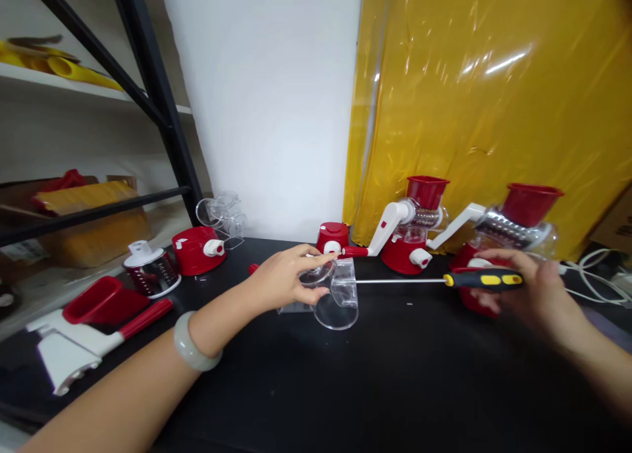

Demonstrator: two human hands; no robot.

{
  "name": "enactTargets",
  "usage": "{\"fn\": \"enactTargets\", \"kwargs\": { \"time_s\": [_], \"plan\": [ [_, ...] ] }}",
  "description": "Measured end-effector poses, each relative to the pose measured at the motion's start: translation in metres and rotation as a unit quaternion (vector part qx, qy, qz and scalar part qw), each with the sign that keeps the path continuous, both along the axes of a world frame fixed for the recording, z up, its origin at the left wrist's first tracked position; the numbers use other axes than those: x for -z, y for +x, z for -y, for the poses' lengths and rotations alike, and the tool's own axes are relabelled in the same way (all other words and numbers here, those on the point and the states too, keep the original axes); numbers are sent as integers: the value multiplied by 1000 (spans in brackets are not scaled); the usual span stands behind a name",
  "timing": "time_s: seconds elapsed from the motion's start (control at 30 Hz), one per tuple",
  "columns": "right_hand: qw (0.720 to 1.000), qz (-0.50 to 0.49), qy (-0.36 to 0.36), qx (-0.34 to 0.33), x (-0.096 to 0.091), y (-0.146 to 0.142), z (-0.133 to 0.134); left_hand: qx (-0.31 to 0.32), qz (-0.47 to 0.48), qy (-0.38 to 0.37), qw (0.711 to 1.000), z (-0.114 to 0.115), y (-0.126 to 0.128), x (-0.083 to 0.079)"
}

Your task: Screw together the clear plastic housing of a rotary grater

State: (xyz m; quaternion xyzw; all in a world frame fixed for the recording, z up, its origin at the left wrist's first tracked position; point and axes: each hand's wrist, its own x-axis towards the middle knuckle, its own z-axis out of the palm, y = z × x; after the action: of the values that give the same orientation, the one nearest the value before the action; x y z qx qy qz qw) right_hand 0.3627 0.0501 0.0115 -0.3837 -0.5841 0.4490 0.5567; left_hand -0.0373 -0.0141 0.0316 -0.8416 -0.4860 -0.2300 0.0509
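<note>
My left hand [301,275] grips a clear plastic grater housing [340,311] just above the black table, thumb and fingers around its rounded tube. A screwdriver [484,280] with a black and yellow handle lies level, its thin shaft reaching left to the housing's flat side. The tip is lost against the clear plastic. At the handle's end is my right hand [538,295], slightly blurred, with its fingers curled around the handle. Just behind my left hand stands a small red grater base [333,236] with a white knob.
Two assembled red-and-white drum graters [402,249] [523,222] stand at the back right. On the left are a red base [197,250], a metal grating drum [151,272], a red hopper [106,300] and a crank handle [145,319]. Clear parts [224,216] stand behind them.
</note>
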Motion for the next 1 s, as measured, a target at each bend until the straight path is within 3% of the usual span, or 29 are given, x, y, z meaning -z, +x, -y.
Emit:
{"fn": "enactTargets", "kwargs": {
  "time_s": [0.1,0.2,0.3,0.37,0.6,0.7,0.87,0.93,1.0],
  "plan": [
    [993,105,1,61,4,6,-5,-2,0,0,1000,0,0,0],
    [997,2,15,75,2,6,-4,2,-1,-5,1000,0,0,0],
    [993,-120,0,6,-3,0,1,-1,3,-9,1000,1,0,0],
    [989,-144,-8,-21,-4,-3,3,-4,6,-11,1000,0,0,0],
    [994,93,-1,53,4,1,-3,0,5,-10,1000,1,1,-1],
    [997,28,28,63,3,3,-2,2,3,-6,1000,2,1,-2],
    [995,-101,-2,3,-3,-3,6,-10,-1,-16,1000,2,2,-2],
    [994,-111,-5,-16,-3,-4,6,-7,0,-20,1000,2,2,-2],
    [998,-60,5,-17,-1,-3,3,-5,3,-21,1000,1,1,-2]
  ]
}}
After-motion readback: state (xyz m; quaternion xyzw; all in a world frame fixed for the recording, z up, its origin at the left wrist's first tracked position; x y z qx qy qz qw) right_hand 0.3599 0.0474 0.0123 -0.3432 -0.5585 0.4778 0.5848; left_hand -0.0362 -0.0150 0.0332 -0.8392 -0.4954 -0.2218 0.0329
